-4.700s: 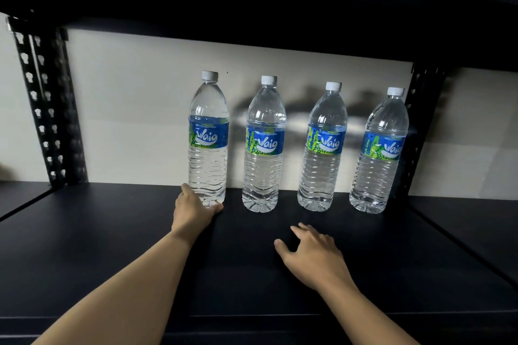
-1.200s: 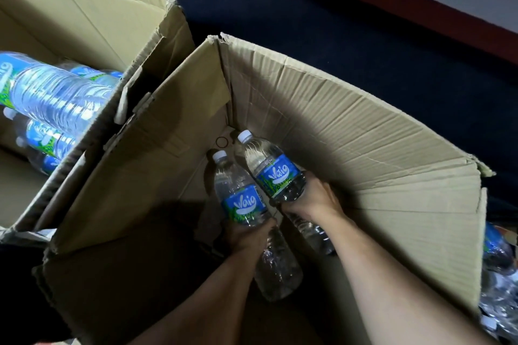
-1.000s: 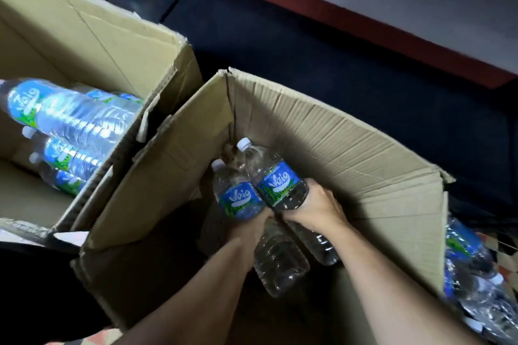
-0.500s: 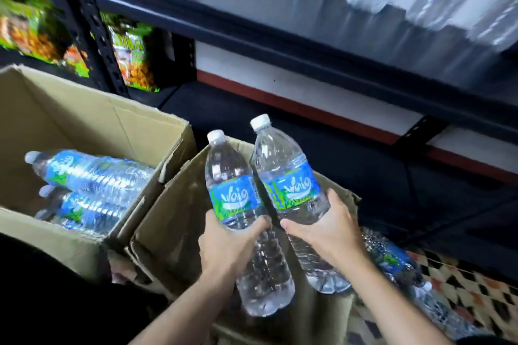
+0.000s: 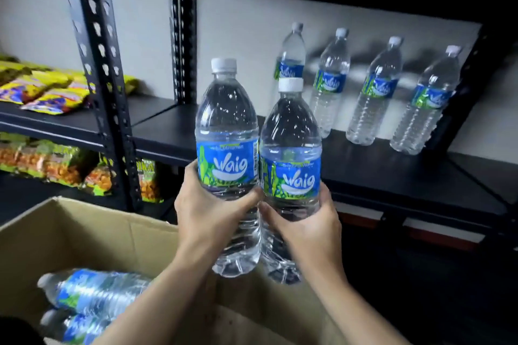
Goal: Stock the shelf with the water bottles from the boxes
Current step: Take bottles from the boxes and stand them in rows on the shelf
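The left hand [image 5: 208, 211] holds one water bottle [image 5: 227, 154] upright, its fingers [image 5: 244, 199] wrapped around the body just under the blue label. The right hand [image 5: 304, 223] holds a second bottle [image 5: 290, 165] the same way, its fingers [image 5: 325, 190] curled around the far side below the label and the thumb pressed to the near side. The two bottles touch side by side, raised in front of the black shelf [image 5: 364, 165] and above an open cardboard box [image 5: 92, 227]. The left one stands a little higher than the right one. Both have white caps and are full.

Four more bottles [image 5: 372, 92] stand in a row at the back of the shelf, against the pale wall, apart from each other. In the box at lower left, two bottles [image 5: 95, 294] lie on their sides, one on top of the other. To the left, past a black upright post [image 5: 103, 84], snack bags [image 5: 47, 92] lie on a neighbouring shelf, with more bags [image 5: 56, 162] on the level below.
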